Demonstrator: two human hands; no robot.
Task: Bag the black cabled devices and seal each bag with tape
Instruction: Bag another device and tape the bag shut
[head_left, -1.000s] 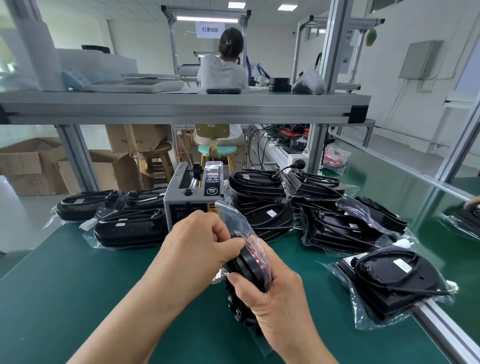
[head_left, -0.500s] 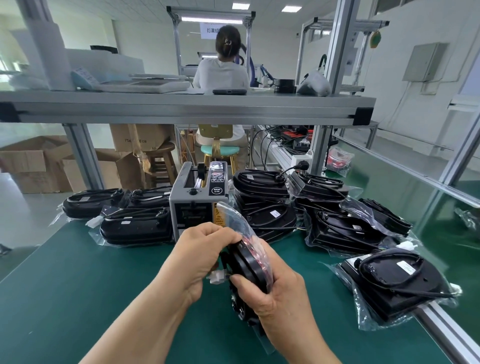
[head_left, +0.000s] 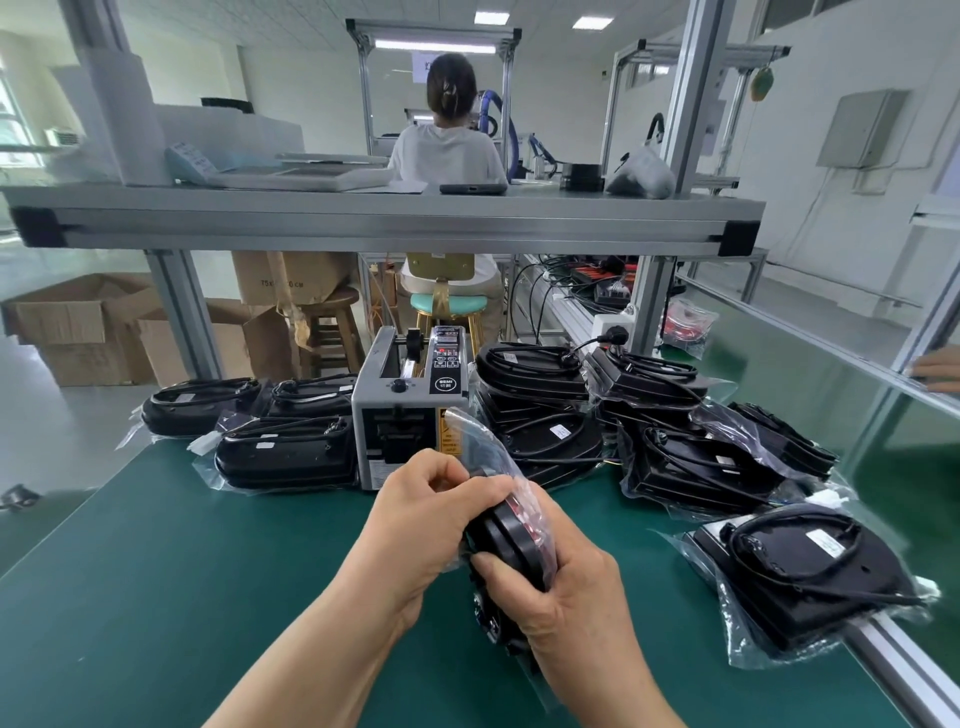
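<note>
Holding black cabled device (head_left: 506, 540) on edge in clear bag (head_left: 483, 441) over table (head_left: 208, 571), just near of tape dispenser (head_left: 405, 415), long axis near-to-far. Gripping far top with left hand (head_left: 415, 525), near end with right hand (head_left: 566, 587).

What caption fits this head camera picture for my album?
Left hand and right hand grip a bagged black device on edge, before the tape dispenser on the green table.
</note>
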